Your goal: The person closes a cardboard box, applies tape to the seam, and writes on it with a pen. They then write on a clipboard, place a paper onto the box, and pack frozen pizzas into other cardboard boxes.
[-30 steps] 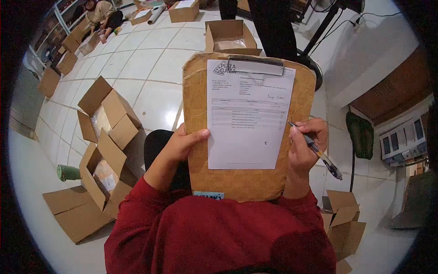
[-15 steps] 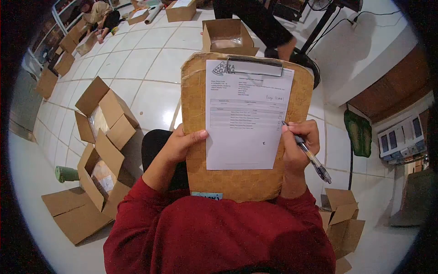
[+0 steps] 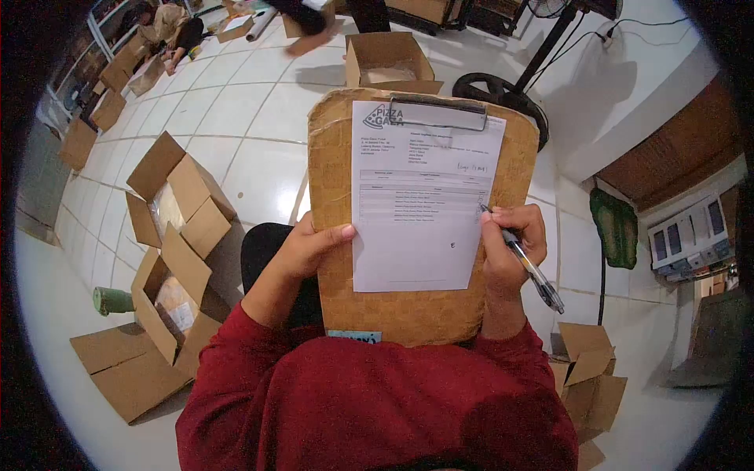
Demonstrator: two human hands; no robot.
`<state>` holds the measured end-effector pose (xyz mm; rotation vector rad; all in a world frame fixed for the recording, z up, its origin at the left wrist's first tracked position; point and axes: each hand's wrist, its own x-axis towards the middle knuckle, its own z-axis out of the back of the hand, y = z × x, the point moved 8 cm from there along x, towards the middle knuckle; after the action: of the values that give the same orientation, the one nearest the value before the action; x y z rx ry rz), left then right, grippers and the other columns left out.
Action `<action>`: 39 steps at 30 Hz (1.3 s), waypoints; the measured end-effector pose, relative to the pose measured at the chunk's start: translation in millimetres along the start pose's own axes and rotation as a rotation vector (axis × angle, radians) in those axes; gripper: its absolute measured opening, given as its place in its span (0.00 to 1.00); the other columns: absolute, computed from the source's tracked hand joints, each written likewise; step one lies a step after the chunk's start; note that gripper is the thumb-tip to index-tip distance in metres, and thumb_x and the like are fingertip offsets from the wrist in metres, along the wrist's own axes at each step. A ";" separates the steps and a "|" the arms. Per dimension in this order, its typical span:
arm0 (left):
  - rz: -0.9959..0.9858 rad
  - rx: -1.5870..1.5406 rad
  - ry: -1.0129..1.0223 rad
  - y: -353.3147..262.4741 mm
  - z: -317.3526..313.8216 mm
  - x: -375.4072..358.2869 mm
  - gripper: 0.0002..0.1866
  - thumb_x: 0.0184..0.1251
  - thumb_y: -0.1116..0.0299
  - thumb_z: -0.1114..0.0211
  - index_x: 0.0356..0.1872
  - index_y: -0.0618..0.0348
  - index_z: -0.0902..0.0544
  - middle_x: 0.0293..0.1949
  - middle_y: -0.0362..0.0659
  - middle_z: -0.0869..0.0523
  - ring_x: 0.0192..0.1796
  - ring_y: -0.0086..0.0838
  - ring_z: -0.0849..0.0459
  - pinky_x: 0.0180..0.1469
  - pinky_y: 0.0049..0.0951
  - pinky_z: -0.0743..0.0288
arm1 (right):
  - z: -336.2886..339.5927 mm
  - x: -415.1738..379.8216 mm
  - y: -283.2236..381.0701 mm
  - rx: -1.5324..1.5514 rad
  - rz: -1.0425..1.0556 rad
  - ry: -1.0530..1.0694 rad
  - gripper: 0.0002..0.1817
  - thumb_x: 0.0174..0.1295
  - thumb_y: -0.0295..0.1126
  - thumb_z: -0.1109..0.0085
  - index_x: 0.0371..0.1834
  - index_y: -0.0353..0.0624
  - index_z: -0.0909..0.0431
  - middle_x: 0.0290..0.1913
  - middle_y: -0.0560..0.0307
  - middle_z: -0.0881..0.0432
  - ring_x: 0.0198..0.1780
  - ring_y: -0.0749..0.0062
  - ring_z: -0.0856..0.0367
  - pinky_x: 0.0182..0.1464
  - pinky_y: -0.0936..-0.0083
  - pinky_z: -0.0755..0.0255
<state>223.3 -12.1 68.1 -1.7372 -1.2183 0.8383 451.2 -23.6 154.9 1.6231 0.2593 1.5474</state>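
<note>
A worn brown clipboard (image 3: 408, 314) rests on my lap, with a metal clip (image 3: 438, 114) across its top. Under the clip lies a white printed sheet (image 3: 416, 255) with a pizza logo, a table of lines and some handwriting. My left hand (image 3: 309, 245) grips the clipboard's left edge, its thumb on the front by the paper. In my right hand (image 3: 509, 243) a pen (image 3: 536, 275) is pinched, its tip at the right end of the table's rows. The side of that hand leans on the board's right edge.
Open cardboard boxes (image 3: 177, 196) with wrapped contents stand at left, beside a green cylinder (image 3: 114, 301). Another open box (image 3: 389, 63) is ahead, near a fan stand (image 3: 542, 59). More boxes (image 3: 593, 385) sit at right. A person (image 3: 169, 35) crouches at far left; another's legs (image 3: 369, 14) are ahead.
The pen tip has shifted slightly up the right-hand column. The walking person's legs have moved left, away from the fan stand. My left hand keeps its hold.
</note>
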 end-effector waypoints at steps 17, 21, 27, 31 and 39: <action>0.014 0.022 -0.020 3.0 1.8 3.1 0.23 0.52 0.68 0.41 0.48 0.67 0.33 0.43 0.45 0.26 0.45 0.29 0.27 0.46 0.28 0.33 | 1.7 -2.0 -6.5 -0.029 -0.015 0.008 0.09 0.37 0.17 0.45 0.17 0.40 0.34 0.21 0.58 0.31 0.25 0.75 0.31 0.28 0.81 0.35; 0.002 0.021 0.009 4.4 2.3 4.5 0.23 0.52 0.68 0.41 0.49 0.67 0.34 0.43 0.46 0.26 0.46 0.29 0.27 0.47 0.28 0.33 | 1.7 -2.4 -8.7 -0.004 -0.041 -0.014 0.09 0.37 0.16 0.45 0.17 0.40 0.34 0.21 0.58 0.32 0.25 0.74 0.32 0.28 0.81 0.36; -0.001 -0.002 0.010 4.4 -0.6 4.6 0.22 0.53 0.68 0.42 0.49 0.66 0.34 0.44 0.46 0.26 0.46 0.29 0.27 0.47 0.28 0.33 | 8.8 -7.2 -22.3 0.137 -0.129 -0.060 0.09 0.37 0.15 0.45 0.17 0.40 0.34 0.21 0.57 0.31 0.25 0.74 0.32 0.29 0.82 0.36; 0.022 0.007 -0.011 8.0 2.1 5.2 0.22 0.53 0.68 0.42 0.49 0.66 0.34 0.44 0.45 0.26 0.45 0.29 0.27 0.47 0.28 0.33 | 8.5 -6.1 -19.7 0.100 -0.042 -0.062 0.09 0.36 0.15 0.45 0.16 0.40 0.34 0.21 0.58 0.31 0.25 0.74 0.32 0.29 0.81 0.37; 0.018 0.011 0.012 9.6 2.3 6.2 0.21 0.53 0.68 0.42 0.48 0.66 0.33 0.43 0.44 0.26 0.44 0.28 0.27 0.45 0.28 0.32 | 2.8 -6.4 -17.7 0.006 -0.074 0.010 0.09 0.39 0.14 0.48 0.18 0.38 0.35 0.23 0.60 0.34 0.25 0.79 0.34 0.31 0.86 0.39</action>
<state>227.1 -7.4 58.1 -1.7450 -1.1895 0.8420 459.4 -18.2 138.6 1.5931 0.3256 1.5001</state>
